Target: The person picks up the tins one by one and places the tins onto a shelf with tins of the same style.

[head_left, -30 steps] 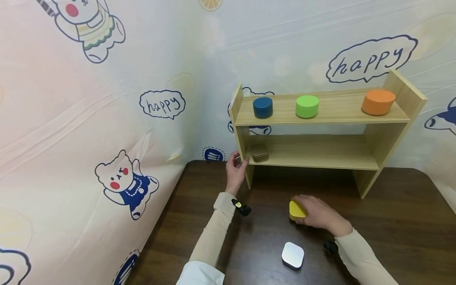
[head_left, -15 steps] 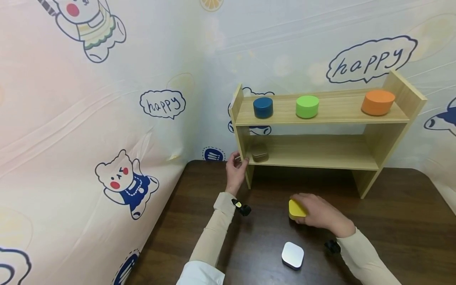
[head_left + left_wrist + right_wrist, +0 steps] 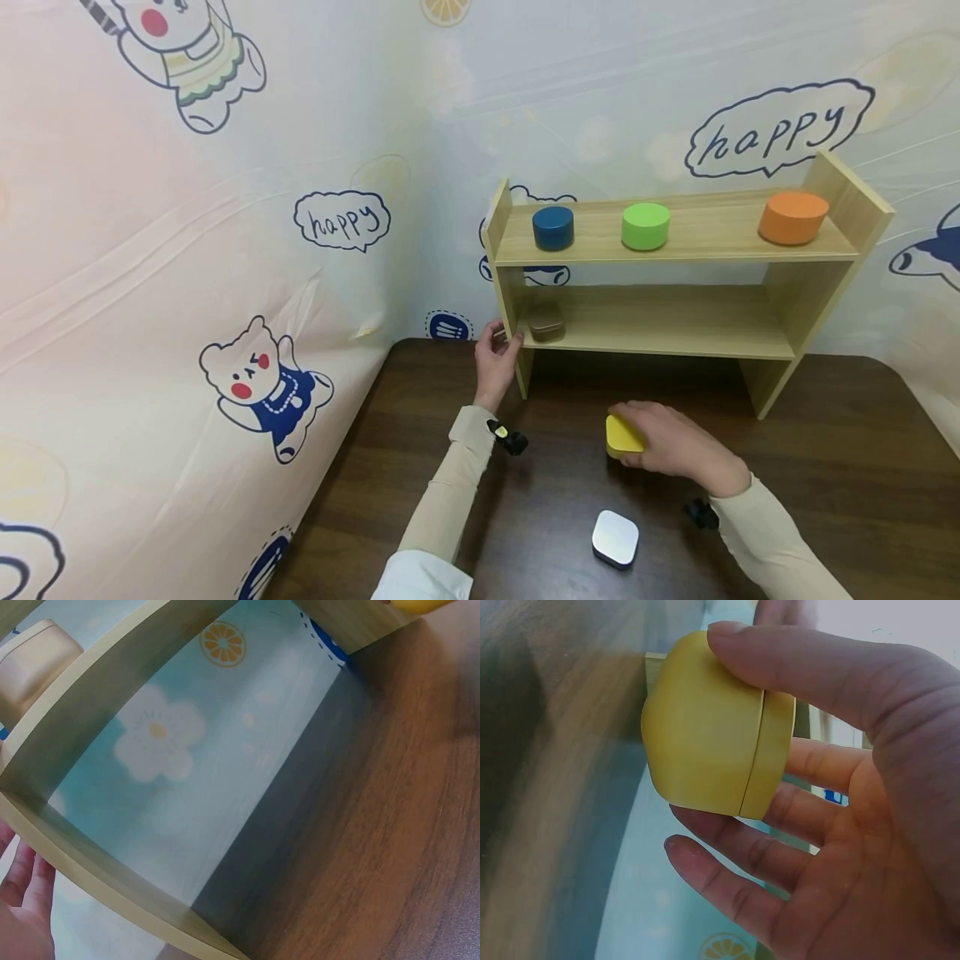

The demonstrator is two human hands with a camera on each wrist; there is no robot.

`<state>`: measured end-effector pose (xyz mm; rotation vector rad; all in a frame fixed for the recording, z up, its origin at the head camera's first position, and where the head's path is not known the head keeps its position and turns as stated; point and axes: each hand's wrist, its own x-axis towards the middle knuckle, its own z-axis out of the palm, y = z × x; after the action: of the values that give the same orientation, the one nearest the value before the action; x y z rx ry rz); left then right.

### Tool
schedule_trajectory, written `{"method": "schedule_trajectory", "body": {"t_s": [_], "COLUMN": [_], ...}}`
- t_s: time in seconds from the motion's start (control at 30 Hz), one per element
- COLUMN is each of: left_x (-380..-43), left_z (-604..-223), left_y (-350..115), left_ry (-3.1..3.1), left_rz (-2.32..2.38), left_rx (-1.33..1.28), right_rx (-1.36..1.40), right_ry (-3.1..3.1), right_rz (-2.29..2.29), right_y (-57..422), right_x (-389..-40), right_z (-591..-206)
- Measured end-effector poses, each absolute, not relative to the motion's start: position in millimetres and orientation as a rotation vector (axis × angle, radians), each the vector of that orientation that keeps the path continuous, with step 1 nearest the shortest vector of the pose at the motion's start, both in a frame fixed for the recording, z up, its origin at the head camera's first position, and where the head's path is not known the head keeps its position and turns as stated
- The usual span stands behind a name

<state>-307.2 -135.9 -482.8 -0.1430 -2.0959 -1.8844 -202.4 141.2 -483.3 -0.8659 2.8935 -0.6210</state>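
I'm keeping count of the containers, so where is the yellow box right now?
In the head view, the yellow box is right of centre, held in the right hand, in front of the wooden shelf and beyond the white-topped box.

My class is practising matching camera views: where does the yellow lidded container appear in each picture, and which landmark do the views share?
Head: the yellow lidded container is right of centre, lower half, in the right hand.
Left wrist: at the top edge, near the right corner, mostly cut off.
Right wrist: upper middle, large, thumb against it.
Shared landmark: the brown tabletop.
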Motion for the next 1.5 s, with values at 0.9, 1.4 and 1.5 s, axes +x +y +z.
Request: {"method": "schedule_trajectory", "body": {"t_s": [0.9, 1.4, 1.5], "left_x": [-306.3, -308.9, -308.9], "left_z": [-485.4, -485.7, -485.4], "left_y": [-135.2, -137.4, -137.0], "left_ry": [-2.087, -2.08, -2.08], "left_rz": [-1.886, -1.898, -1.888], "left_rx": [-0.149, -0.154, -0.156], "right_rx": [-0.955, -0.987, -0.981], "right_ry": [2.936, 2.96, 2.963], "right_rz": [-0.545, -0.491, -0.476], "right_y": [143.2, 145.8, 146.3], "right_x": [-207.7, -212.6, -214.0], "right_z": [-428.8, -406.0, -403.1]}}
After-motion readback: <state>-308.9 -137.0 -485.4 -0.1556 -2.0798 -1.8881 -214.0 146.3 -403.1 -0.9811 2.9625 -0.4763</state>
